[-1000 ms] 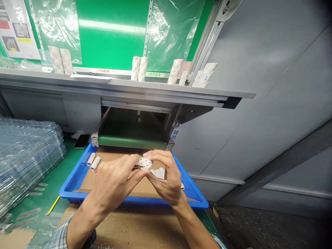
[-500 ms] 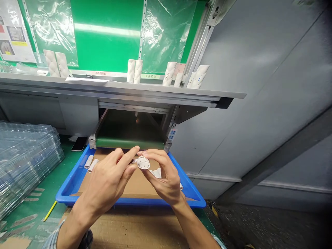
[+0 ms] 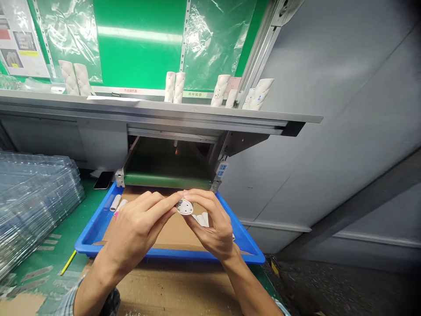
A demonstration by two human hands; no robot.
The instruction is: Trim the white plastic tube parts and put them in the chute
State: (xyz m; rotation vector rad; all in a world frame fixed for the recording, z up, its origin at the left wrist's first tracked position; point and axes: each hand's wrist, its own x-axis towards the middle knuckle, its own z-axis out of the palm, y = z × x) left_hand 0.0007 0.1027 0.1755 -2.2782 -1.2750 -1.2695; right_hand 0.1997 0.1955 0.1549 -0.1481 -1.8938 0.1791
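My right hand pinches a small white round disc with holes in its face, held above a blue tray. My left hand is closed beside it, index finger and thumb touching the disc's left edge. Whether the thin tool seen a second ago is still in my left hand is hidden. Two white tubes lie at the tray's far left. More white pieces lie behind my right hand.
Brown cardboard lines the tray. A green conveyor belt ends just behind it. Clear plastic trays are stacked at left, a phone beside them. White sleeves stand on the grey shelf. A yellow pencil lies on the green mat.
The disc has tilted so its face turns away. My left fingers have closed in on the disc's edge, and the thin dark tool seen a second ago no longer shows.
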